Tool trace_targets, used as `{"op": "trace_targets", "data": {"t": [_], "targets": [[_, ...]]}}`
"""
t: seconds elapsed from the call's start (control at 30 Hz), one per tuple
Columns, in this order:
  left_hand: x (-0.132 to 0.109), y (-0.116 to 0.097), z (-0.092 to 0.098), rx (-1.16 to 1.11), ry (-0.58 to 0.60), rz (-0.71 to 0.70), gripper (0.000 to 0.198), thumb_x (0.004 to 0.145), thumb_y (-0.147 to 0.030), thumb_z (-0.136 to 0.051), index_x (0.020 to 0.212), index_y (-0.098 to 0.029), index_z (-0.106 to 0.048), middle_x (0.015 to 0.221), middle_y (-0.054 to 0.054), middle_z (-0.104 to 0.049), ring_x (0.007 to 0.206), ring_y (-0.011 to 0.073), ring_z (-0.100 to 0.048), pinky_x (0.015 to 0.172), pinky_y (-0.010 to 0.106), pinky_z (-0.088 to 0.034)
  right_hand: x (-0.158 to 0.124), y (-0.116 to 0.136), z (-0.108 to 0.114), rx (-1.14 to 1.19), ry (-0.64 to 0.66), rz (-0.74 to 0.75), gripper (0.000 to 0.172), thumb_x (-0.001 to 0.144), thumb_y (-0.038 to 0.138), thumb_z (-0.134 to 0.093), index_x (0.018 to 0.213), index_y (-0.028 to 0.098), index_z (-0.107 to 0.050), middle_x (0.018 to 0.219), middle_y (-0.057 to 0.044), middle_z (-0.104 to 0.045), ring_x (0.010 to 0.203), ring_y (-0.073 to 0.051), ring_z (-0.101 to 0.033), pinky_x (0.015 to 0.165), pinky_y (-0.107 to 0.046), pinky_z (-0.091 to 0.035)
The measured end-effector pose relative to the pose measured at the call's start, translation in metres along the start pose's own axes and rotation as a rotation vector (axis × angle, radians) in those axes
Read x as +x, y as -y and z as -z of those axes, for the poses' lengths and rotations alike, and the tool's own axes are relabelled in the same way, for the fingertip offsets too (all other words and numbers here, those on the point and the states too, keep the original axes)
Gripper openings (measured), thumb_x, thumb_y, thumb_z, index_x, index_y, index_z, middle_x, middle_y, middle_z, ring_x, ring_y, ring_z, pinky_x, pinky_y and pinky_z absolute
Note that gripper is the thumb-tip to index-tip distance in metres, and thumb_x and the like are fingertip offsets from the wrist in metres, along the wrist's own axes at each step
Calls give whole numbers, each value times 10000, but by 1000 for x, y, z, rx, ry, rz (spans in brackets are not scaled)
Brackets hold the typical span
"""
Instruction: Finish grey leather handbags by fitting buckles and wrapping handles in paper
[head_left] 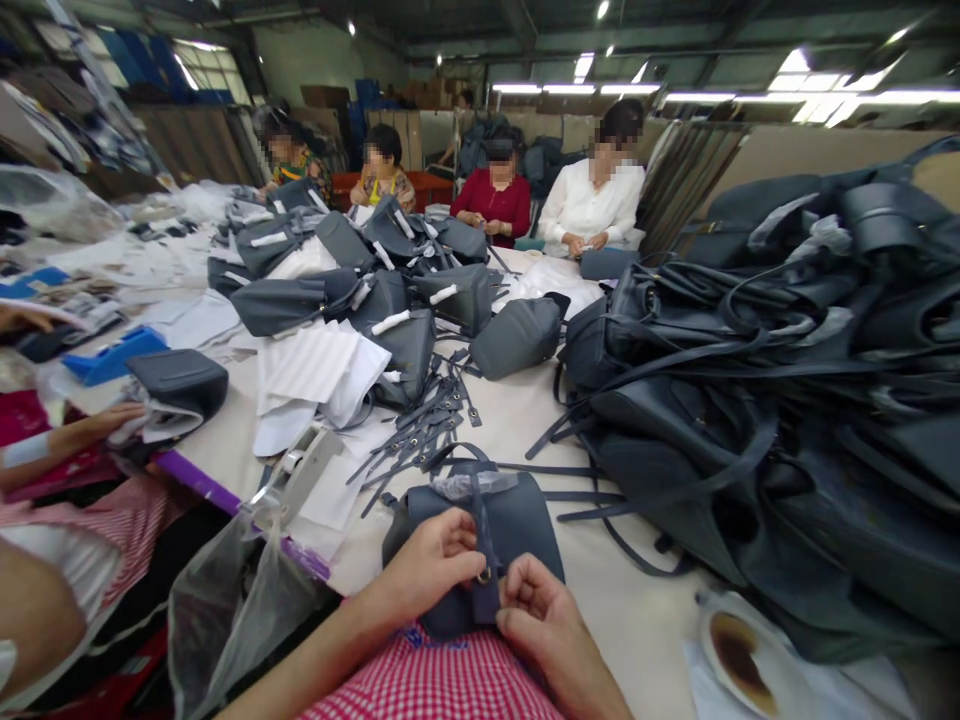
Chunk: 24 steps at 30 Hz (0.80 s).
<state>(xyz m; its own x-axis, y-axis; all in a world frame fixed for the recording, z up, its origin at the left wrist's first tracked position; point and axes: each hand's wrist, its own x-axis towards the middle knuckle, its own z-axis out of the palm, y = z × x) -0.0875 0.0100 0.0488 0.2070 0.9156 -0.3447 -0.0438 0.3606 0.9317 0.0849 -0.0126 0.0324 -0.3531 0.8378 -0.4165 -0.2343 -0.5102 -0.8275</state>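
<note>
A small dark grey-blue handbag (517,525) lies on the table's near edge in front of me, its top stuffed with clear plastic. A narrow strap (484,545) runs down its front to a small metal ring. My left hand (431,565) pinches the strap at the ring with thumb and fingers closed. My right hand (544,615) grips the strap's lower end just below, fingers curled. A loose bundle of matching straps (427,425) lies on the table just beyond the bag.
A large heap of dark bags (787,400) fills the right side. More grey bags (390,290) and white paper (311,375) cover the middle. A tape dispenser (296,470) and plastic bag (225,600) sit at my left. Another person's hand (112,420) works at left; several people sit at the far end.
</note>
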Motion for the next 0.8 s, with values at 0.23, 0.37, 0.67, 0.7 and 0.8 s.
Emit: {"op": "trace_targets", "data": {"t": [0.23, 0.37, 0.67, 0.7, 0.8], "targets": [[26, 1, -8, -163, -145, 2, 250, 686, -322, -761, 821, -146, -644, 817, 50, -725, 747, 184, -678, 731, 296, -535, -2, -17, 17, -278, -133, 37, 136, 491, 131, -483, 586, 219, -438, 543, 93, -445, 511, -77, -378, 501, -205, -255], [26, -6, -11, -259, 27, 140, 377, 684, -341, -813, 961, -147, -648, 923, 94, -748, 841, 222, -709, 758, 315, -556, 4, -19, 16, -272, -191, 96, 143, 523, 107, -535, 608, 211, -488, 563, 89, -509, 501, -73, -417, 495, -198, -288], [25, -17, -3, -356, -140, 275, 190, 693, -199, -768, 836, -113, -678, 590, 16, -653, 425, 110, -559, 425, 205, -499, -21, -35, 90, -338, -613, 208, 220, 783, 371, -616, 628, 219, -582, 570, 36, -596, 582, -134, -580, 607, -242, -450], [23, -18, 0, -363, -148, 292, 181, 691, -186, -762, 839, -115, -686, 609, 25, -665, 440, 120, -576, 433, 214, -516, -28, -42, 114, -346, -714, 200, 240, 763, 401, -645, 618, 222, -579, 575, 35, -592, 606, -142, -589, 606, -243, -449], [19, -19, 3, -374, -179, 353, 148, 689, -135, -740, 832, -115, -703, 697, 68, -714, 541, 171, -661, 525, 261, -586, -50, -63, 187, -318, -983, 124, 311, 787, 508, -621, 705, 208, -611, 660, 7, -632, 659, -180, -644, 534, -252, -450]]}}
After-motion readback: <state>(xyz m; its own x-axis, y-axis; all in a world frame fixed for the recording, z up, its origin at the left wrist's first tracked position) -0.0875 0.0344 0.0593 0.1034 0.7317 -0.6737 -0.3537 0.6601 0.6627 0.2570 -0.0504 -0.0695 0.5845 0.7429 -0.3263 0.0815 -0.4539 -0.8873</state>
